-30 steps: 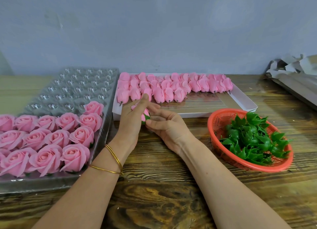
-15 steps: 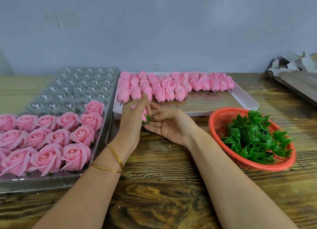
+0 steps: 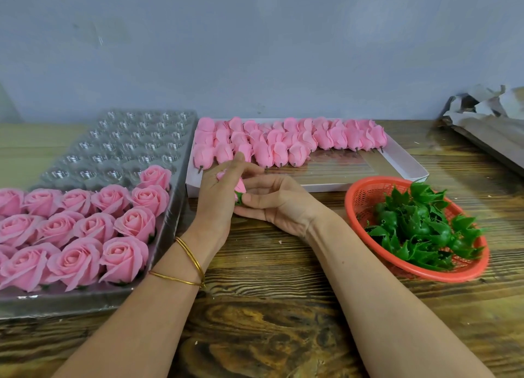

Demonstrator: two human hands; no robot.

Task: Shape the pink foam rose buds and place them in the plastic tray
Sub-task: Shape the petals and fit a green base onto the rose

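Just right of the tray (image 3: 122,151), low over the worktop (image 3: 269,306), a bud (image 3: 240,183) is sitting between both hands. The left hand (image 3: 215,199) is wrapping its fingers (image 3: 237,162) round the pink petals with the index finger lifted, probably cupping the foam so the petals can be worked open without tearing. The right hand (image 3: 283,204) is pinching the green calyx (image 3: 239,199) at the bud's base between thumb and forefinger, apparently steadying it as a pivot. The tray's near rows are carrying finished roses (image 3: 85,230), faces up. Its far cells are lying bare, so a free cell is waiting within easy reach. Right of the tray's far half, a box (image 3: 340,169) is holding unshaped buds (image 3: 283,145), stems toward the person, handy for picking. Farthest right of the tray, a basket (image 3: 350,207) is holding spare calyces (image 3: 419,224).
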